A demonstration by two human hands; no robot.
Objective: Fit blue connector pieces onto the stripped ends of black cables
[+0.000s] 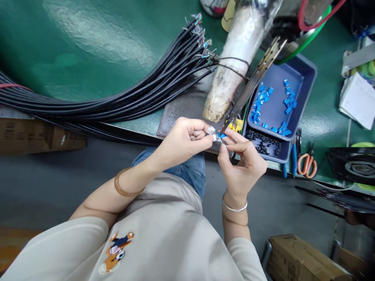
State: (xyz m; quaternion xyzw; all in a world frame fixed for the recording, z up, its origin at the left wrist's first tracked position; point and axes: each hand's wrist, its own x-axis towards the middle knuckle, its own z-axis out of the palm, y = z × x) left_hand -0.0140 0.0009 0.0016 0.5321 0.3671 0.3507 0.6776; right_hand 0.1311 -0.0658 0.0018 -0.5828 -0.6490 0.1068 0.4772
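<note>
My left hand (191,136) is closed, pinching a small whitish piece (210,130) with short wire ends between thumb and fingers. At those ends sits a small blue connector (222,135), just under the tip of a soldering iron (249,86) that slants down from above. Whether the tip touches it I cannot tell. My right hand (244,160) faces it from the right, thumb and forefinger pinched on a thin white strand (220,141). Its other fingers reach behind the blue connector, and their contact with it is partly hidden.
Black cables (125,103) with stripped ends lie across the green table (96,50). A whitish wrapped tube (231,66) hangs over the dark mat (184,109). Right are a bin (307,78) of blue connectors, small black parts (263,144), pliers (293,156) and orange-handled scissors (307,164).
</note>
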